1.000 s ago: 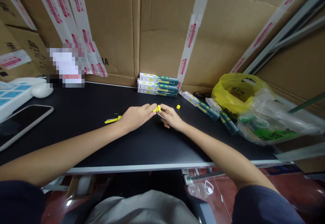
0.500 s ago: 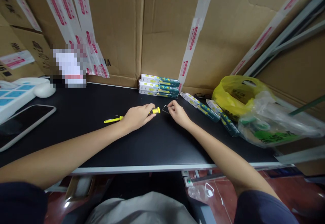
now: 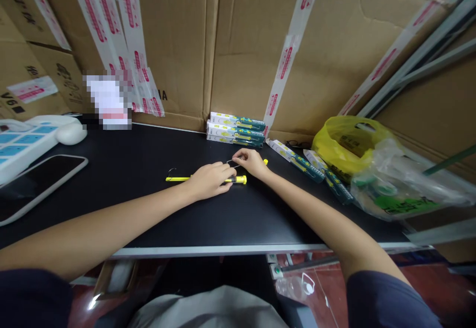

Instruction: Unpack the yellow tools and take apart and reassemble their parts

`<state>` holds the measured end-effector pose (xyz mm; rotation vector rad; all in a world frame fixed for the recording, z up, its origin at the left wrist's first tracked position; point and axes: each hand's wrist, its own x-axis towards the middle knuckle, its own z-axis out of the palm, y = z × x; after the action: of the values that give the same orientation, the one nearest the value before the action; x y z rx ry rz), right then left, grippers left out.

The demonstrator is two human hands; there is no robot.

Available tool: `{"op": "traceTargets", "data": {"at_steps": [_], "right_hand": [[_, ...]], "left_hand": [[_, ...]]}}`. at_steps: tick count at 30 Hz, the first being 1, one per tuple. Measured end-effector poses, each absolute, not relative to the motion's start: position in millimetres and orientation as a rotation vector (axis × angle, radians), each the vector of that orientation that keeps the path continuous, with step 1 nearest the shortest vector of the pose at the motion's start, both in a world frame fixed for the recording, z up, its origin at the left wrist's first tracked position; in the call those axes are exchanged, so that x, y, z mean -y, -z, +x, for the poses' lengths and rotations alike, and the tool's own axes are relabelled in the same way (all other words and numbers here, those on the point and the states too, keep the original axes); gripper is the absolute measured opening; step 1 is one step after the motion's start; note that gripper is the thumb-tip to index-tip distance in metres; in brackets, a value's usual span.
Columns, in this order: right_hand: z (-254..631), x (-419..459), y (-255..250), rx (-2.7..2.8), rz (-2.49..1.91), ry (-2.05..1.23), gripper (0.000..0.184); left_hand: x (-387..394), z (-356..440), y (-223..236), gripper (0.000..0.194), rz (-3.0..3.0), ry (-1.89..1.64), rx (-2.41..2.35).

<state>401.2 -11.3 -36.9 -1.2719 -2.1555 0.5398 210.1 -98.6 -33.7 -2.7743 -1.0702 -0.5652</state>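
My left hand rests on the black table with its fingers closed over a thin yellow tool that lies flat and ends in a wire hook on the left. My right hand sits just behind it and pinches a thin bent metal wire between thumb and fingers. A small yellow cap lies on the table right beside my right hand.
A stack of green and white boxes stands against the cardboard wall. More boxes lie to the right beside a yellow bag and a clear plastic bag. A phone, a white mouse and a white device sit at left.
The right hand pulled a wire out of the yellow tool's end and moved it back over the left hand. The yellow tool now lies flatter, shifted right under the left hand.
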Motion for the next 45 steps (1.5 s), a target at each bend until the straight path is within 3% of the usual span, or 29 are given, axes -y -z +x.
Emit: {"op": "traceTargets", "data": {"at_steps": [8,12,22,27,45], "right_hand": [[372.7,-13.0,37.2,2.233,-1.210,-0.509,0.021],[376.7,-13.0,38.2,2.198,-1.024,-0.650,0.026],[419.9,42.5,27.8,2.264,-0.929,-0.837,0.031],[433.8,53.2,30.0,2.328,-0.880,-0.828,0.044],[431.0,54.0,31.9,2.274,-0.836,-0.904,0.028]], "left_hand": [[90.3,202.9,32.1,0.022,-2.699,0.570,1.218],[87.4,199.8,33.4,0.023,-2.703,0.560,1.246],[87.6,198.8,32.7,0.020,-2.730,0.557,1.226],[87.6,197.5,33.7,0.020,-2.743,0.583,1.223],[83.4,196.6,39.5,0.020,-2.731,0.578,1.221]]}}
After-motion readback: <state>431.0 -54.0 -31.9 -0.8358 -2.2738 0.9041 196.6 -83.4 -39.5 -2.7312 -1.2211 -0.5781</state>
